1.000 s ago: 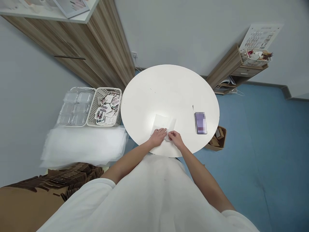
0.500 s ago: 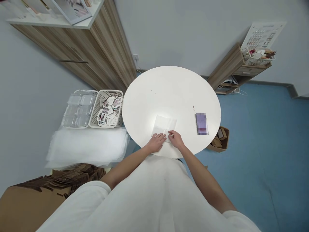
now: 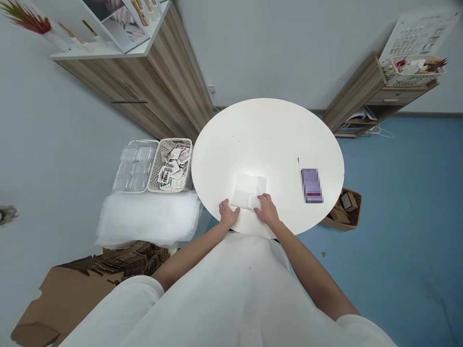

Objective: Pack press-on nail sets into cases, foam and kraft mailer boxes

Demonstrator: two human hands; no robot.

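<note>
A flat white translucent sheet (image 3: 246, 185), folded at its right side, lies near the front edge of the round white table (image 3: 267, 130). At its lower left corner is my left hand (image 3: 228, 213), thumb and fingers apart, with nothing seen between them. My right hand (image 3: 266, 209) has its fingers and thumb on a small whitish piece (image 3: 254, 201) at the sheet's lower right. A purple blurred object (image 3: 312, 185) lies on the table to the right.
Left of the table are a basket of printed cards (image 3: 173, 168), clear plastic trays (image 3: 133, 166), a stack of translucent sheets (image 3: 148, 217) and a brown carton (image 3: 72, 294). A box (image 3: 356, 219) stands on the floor at right. Cabinets stand behind.
My left hand has moved off the small piece to the sheet's lower left, its fingers spreading. My right hand now rests at the piece's right side. The whole view has shifted somewhat.
</note>
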